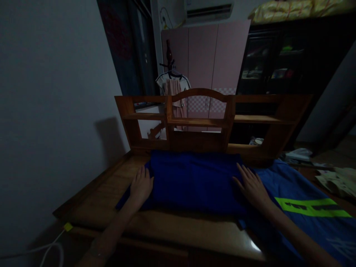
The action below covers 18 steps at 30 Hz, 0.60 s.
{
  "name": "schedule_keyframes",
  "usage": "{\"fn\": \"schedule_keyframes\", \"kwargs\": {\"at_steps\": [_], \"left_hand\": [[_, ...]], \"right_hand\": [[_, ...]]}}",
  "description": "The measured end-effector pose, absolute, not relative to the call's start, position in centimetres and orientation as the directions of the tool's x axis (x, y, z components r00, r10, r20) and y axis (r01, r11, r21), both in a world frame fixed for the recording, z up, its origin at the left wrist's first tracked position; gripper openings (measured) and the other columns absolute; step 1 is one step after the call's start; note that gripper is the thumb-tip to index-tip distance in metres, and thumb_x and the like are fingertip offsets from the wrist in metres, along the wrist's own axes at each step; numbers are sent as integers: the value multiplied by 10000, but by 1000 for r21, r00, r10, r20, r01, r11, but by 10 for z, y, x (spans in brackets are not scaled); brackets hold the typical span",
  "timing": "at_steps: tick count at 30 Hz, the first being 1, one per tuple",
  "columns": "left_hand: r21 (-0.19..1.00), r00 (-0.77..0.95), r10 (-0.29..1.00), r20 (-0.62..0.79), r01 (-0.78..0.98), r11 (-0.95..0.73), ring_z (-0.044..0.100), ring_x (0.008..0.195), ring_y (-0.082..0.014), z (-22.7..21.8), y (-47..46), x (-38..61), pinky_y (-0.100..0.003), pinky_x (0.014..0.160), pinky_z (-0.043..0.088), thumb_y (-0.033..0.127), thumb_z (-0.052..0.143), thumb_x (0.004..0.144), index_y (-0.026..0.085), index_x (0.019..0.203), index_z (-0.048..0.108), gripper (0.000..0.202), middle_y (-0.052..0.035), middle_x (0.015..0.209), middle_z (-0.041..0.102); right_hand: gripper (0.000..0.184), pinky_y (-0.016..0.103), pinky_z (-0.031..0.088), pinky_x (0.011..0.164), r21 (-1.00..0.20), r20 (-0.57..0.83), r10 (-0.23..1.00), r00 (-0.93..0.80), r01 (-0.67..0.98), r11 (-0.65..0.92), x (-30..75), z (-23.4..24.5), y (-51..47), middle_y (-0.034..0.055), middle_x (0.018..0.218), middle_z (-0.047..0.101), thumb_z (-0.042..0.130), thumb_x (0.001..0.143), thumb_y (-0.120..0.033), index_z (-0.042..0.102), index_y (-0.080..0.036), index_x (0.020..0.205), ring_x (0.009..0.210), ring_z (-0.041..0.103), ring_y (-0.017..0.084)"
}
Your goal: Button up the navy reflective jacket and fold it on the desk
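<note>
A dark blue garment (194, 181), partly folded, is spread across the wooden desk (178, 228). On its left edge rests my left hand (141, 183), palm down with the fingers stretched out. My right hand (250, 183) lies flat on the right edge, its thumb and fingers apart. Neither hand grips the cloth. Beside my right forearm, a lighter blue garment (303, 185) with a bright yellow-green stripe hangs over the desk's right side. Where the two blue cloths meet, under my right arm, I cannot tell them apart clearly.
A wooden shelf unit (200, 122) stands along the desk's back edge. The wall (55, 111) borders the left side. A white cable (52, 243) with a yellow tag runs at the lower left. Pale cloth (338, 180) lies at the far right. Behind stand pink cabinets (201, 59).
</note>
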<state>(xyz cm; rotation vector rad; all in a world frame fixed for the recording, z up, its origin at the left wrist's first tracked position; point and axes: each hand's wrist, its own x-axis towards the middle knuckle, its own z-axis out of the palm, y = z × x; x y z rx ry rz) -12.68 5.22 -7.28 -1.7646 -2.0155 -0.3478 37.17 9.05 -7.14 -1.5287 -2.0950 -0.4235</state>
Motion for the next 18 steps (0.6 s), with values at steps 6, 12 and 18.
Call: {"fn": "schedule_keyframes", "kwargs": {"at_steps": [6, 12, 18], "left_hand": [[4, -229, 933, 278, 971, 237, 569, 991, -364, -61, 32, -159, -449, 849, 438, 535, 443, 850, 68, 1130, 578, 562, -228, 1083, 591], [241, -53, 988, 143, 970, 17, 593, 989, -276, -76, 0, -203, -371, 930, 400, 465, 378, 895, 157, 1050, 619, 421, -124, 1035, 649], [447, -162, 949, 269, 894, 26, 597, 988, -249, -83, -2, -213, -336, 922, 413, 497, 394, 888, 171, 1002, 637, 423, -96, 1041, 656]], "right_hand": [[561, 495, 216, 1084, 23, 443, 756, -482, 849, 528, 318, -74, 71, 23, 1483, 94, 257, 1016, -539, 168, -268, 1499, 1347, 98, 257], [593, 503, 157, 1103, 0, 424, 772, -475, 852, 524, 330, -108, 69, 26, 1483, 92, 182, 1018, -596, 175, -251, 1500, 1346, 107, 252], [593, 508, 163, 1103, -28, 433, 765, -477, 841, 540, 327, -107, 71, 14, 1481, 108, 175, 1013, -606, 183, -265, 1498, 1343, 125, 262]]}}
